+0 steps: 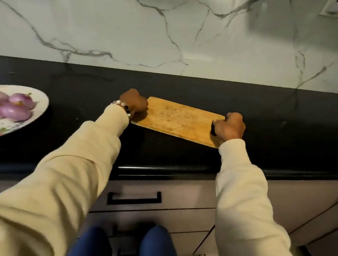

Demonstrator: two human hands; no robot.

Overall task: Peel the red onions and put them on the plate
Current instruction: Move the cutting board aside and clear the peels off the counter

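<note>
Black counter; plate of blurred onions cut off left.

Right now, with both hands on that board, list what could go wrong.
1. The right hand seems to grip a dark object, perhaps a knife handle, against the cutting board; it could slip.
2. The board sits askew, gripped at its other end by the left hand; moving it may scatter the scraps on it.
3. The plate of peeled onions looks close to the counter edge; a sleeve could knock it.
</note>
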